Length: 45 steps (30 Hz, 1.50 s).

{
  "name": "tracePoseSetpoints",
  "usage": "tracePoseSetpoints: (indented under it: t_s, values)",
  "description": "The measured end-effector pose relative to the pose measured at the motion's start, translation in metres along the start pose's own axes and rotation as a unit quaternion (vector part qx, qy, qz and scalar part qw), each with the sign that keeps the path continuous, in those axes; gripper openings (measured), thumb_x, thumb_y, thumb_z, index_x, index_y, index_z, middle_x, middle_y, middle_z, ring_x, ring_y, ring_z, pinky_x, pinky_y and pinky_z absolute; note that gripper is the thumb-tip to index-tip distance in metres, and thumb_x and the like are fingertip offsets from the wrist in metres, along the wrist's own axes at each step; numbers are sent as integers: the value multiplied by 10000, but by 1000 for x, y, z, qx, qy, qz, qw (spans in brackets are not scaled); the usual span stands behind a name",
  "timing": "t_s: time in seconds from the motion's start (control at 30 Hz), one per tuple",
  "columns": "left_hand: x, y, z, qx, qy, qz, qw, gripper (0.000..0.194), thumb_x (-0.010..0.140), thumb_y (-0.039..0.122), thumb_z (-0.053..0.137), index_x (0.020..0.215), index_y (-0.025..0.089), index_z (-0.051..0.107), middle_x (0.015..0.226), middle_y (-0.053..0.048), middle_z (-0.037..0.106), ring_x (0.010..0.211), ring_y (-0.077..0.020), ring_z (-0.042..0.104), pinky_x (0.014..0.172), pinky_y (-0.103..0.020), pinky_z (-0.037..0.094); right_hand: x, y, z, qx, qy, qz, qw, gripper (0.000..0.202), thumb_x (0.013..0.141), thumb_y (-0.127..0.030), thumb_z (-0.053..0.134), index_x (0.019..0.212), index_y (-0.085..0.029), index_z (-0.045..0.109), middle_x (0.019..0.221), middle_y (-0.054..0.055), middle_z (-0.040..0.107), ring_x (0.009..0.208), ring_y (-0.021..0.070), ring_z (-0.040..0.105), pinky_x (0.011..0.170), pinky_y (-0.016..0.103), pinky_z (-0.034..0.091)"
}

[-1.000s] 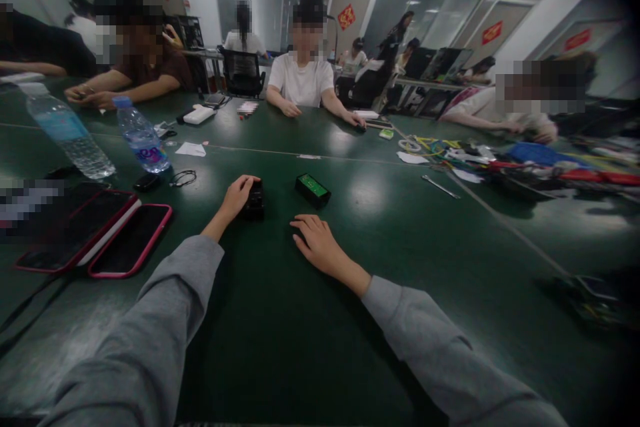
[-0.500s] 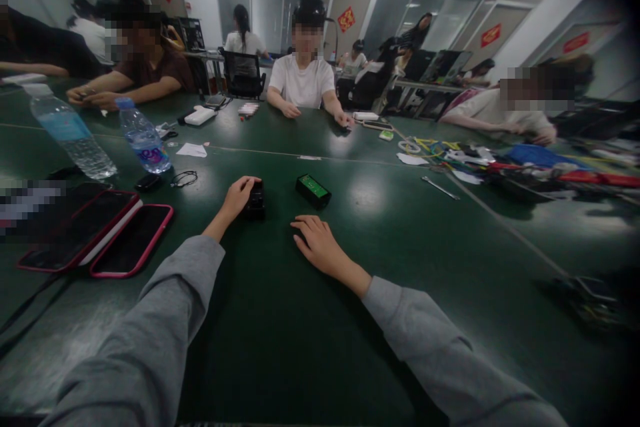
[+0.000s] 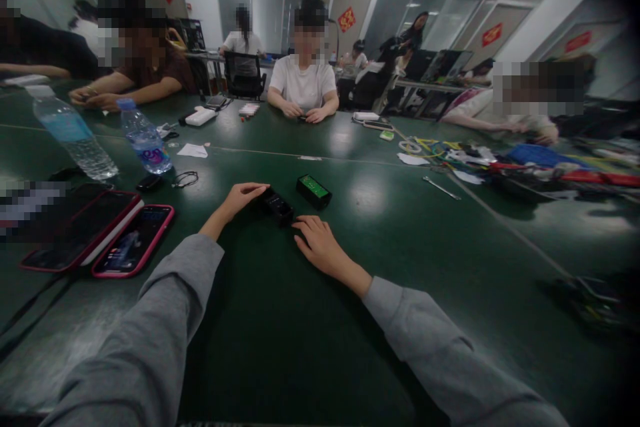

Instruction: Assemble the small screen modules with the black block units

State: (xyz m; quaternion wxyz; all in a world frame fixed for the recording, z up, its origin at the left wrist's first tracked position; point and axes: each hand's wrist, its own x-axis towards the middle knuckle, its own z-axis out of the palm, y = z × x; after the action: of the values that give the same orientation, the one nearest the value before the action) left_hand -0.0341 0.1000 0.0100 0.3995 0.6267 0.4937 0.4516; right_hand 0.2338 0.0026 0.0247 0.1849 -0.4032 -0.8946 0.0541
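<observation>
A small black box [image 3: 279, 207] with an open-looking upper face and dark details inside lies slantwise on the green table. My left hand [image 3: 245, 197] grips its far left end, fingers and thumb pinched there. The near right corner of the box is close to the fingertips of my right hand [image 3: 320, 243], which rests open, palm down, fingers apart; whether they touch I cannot tell. Just beyond, a second black box [image 3: 326, 199] holds a green circuit board [image 3: 314, 187], and neither hand touches it.
Two water bottles [image 3: 75, 140] [image 3: 145, 140], a phone in a red case [image 3: 133, 243] and a dark folding case [image 3: 75, 227] stand or lie at left. A wrench [image 3: 441, 188] and tangled cables [image 3: 450, 150] are at right. Several people sit around the table.
The black box at my left hand has turned, its near end swinging right toward my right hand. The phone screen has lit up. The person opposite has brought both hands together.
</observation>
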Motion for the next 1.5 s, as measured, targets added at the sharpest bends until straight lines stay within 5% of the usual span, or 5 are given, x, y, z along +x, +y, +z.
tracePoseSetpoints:
  t_s: [0.47,0.7,1.03,1.33,1.5]
  values:
    - [-2,0,1,30,-9,-23,999,365,739,485,708,960,199,755,995,-79,743,925,-219,659,877,-380,496,-2,-1,-3,73,97,19,992,366,989,-260,372,1347,-188,404,1357,139,477,1277,256,446,1053,487,418]
    - [-1,1,2,47,-14,-12,999,362,755,490,683,944,189,754,968,-77,748,925,-228,656,842,-364,505,-2,-8,-9,45,4,-44,998,553,975,-350,459,1486,-290,258,1574,84,235,1411,262,306,1108,516,360]
    - [3,-5,-2,83,-39,-1,996,450,805,535,592,1030,170,727,802,-60,723,821,-195,653,802,-339,479,-3,-3,-5,66,89,12,994,250,959,-368,487,1125,-187,534,1222,124,537,1108,251,555,916,436,484]
    - [3,-8,-2,68,-40,-1,997,421,808,533,593,1023,196,724,884,-71,738,898,-213,663,877,-367,472,-8,-10,-13,59,-2,-4,998,542,953,-372,487,1452,-224,335,1293,125,507,1061,250,584,908,431,523]
    - [2,-9,-3,80,-38,-5,996,441,819,546,573,1046,196,716,907,-72,740,915,-215,667,891,-384,468,-53,7,-20,90,3,-6,996,552,943,-471,483,1453,-283,391,1276,167,553,1019,262,640,822,421,564]
